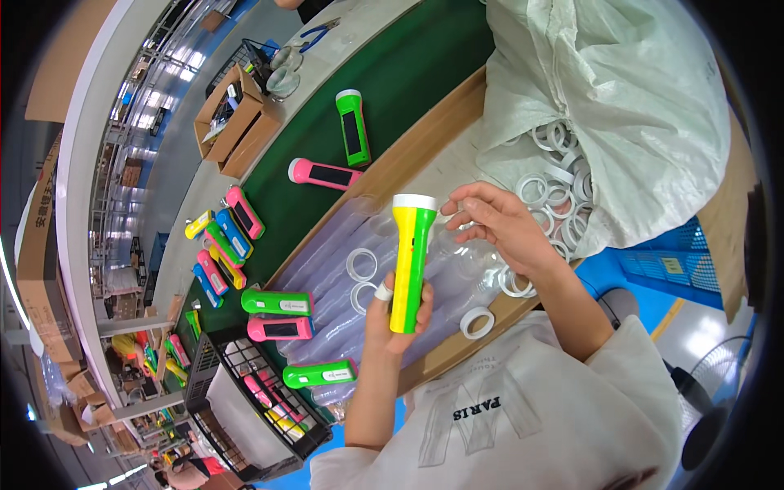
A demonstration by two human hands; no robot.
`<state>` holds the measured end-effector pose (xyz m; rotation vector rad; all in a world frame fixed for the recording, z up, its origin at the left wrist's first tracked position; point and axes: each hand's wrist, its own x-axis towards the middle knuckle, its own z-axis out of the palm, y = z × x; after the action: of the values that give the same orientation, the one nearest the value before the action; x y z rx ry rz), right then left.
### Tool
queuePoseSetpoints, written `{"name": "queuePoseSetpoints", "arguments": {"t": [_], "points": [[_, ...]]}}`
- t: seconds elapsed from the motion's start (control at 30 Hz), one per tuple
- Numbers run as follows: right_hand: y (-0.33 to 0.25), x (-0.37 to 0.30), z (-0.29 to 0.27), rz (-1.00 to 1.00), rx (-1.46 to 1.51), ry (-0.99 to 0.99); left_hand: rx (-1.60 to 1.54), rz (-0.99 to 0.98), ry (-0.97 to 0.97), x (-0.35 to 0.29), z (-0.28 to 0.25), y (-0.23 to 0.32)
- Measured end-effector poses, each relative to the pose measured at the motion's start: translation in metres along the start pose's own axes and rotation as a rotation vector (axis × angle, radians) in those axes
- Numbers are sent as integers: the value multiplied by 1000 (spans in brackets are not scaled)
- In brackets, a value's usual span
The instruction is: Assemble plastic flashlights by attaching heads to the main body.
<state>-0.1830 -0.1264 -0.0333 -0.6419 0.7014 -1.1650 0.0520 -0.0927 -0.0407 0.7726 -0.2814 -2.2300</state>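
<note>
My left hand [385, 333] is closed around the lower body of a yellow and green flashlight [406, 265], held upright with its white-rimmed head at the top. A white band wraps one finger of that hand. Just right of the flashlight's head, my right hand [513, 227] is open, fingers apart and slightly bent, with nothing seen in it. Beneath both hands are clear plastic pieces [465, 265] and purplish plastic-wrapped rows [327, 278] in a shallow cardboard box [445, 357]. Loose white rings lie there, one ring [477, 323] near the box's front edge.
A white woven sack [612, 98] spills several white rings [563, 192] at the right. Pink flashlight [323, 175] and green flashlight [353, 126] lie on the green bench [433, 45]; more lie left. A black crate [269, 467] stands lower left, a small carton [237, 131] at the far left.
</note>
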Motion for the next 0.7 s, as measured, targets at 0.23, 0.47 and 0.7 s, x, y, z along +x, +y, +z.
{"name": "queuePoseSetpoints", "arguments": {"t": [0.23, 0.47, 0.7], "points": [[3, 12, 16, -5, 144, -87, 253, -131, -44, 8, 29, -16], [10, 5, 51, -105, 276, -98, 869, 181, 82, -22, 50, -35], [33, -1, 60, -50, 601, -283, 57, -133, -146, -53, 58, -41]]}}
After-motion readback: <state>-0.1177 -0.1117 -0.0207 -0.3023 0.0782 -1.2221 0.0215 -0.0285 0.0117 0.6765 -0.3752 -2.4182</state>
